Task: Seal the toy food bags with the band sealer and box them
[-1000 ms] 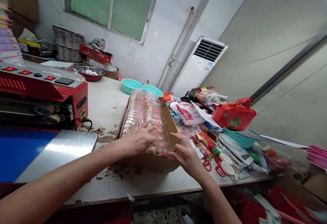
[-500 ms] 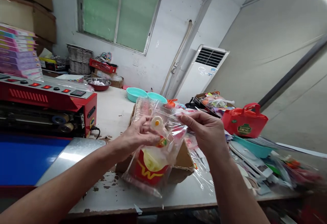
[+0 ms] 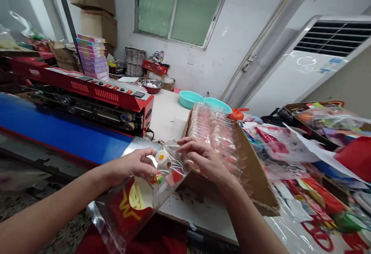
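Gripping the clear bag (image 3: 161,194) between thumb and fingers, the left hand (image 3: 130,167) holds it tilted near the cardboard box (image 3: 256,169), a red fries carton (image 3: 118,210) visible inside. The right hand (image 3: 204,160) has bent fingers at the bag's upper edge; whether they pinch it cannot be determined. Wrapped packs (image 3: 222,134) stand in rows inside the box.

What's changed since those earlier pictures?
The left hand, over the carton earlier, now holds a clear bag, moved left from in front of the carton toward the red machine. The right hand is at the bag's upper end. Carton, machine and tubs stayed put.
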Motion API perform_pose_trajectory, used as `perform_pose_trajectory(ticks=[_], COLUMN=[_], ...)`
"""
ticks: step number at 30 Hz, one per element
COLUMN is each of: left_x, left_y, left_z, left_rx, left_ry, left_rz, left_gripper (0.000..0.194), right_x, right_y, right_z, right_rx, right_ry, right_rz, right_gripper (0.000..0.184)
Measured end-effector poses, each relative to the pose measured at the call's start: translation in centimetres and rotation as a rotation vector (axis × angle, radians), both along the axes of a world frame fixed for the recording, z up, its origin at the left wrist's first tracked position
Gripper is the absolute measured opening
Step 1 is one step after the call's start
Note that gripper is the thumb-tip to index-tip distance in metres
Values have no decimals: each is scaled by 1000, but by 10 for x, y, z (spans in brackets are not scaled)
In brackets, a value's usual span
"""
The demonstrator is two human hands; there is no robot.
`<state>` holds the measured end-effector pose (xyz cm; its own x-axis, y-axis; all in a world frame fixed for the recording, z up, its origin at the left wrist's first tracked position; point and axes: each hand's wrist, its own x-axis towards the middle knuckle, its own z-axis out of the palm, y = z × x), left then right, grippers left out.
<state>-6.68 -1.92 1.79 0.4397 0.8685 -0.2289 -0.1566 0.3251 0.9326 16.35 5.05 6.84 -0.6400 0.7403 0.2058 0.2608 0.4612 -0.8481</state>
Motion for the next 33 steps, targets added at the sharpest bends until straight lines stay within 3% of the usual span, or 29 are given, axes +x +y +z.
perform_pose_trajectory(ticks=[3, 5, 9, 16, 23, 28, 33], left_x=[-12, -16, -18, -17, -20, -18, -15], left_y=[-9, -12, -15, -20, -22, -25, -25], left_z=[-5, -9, -19, -21, -22, -25, -28], left_rx=[-68, -93, -123, -165, -178, -228, -231], left_ry=[-27, -62, -94, 3, -22, 1, -29], left_rz=[-2, -11, -37, -64, -35, -46, -53], left_gripper=[45, 46, 46, 36, 34, 34, 32], right_x=[-6, -11, -21, -28, -35, -36, -36], right_y=[8, 9, 5, 0, -5, -7, -8], right_z=[-3, -9, -16, -9, -21, -22, -25], right_rx=[-317, -410, -325, -47, -24, 4, 54], right_ry=[33, 25, -37, -333, -194, -308, -313], right_rz=[138, 186, 266, 489, 411, 497, 480], right_gripper=[21, 14, 20, 36, 23, 27, 22])
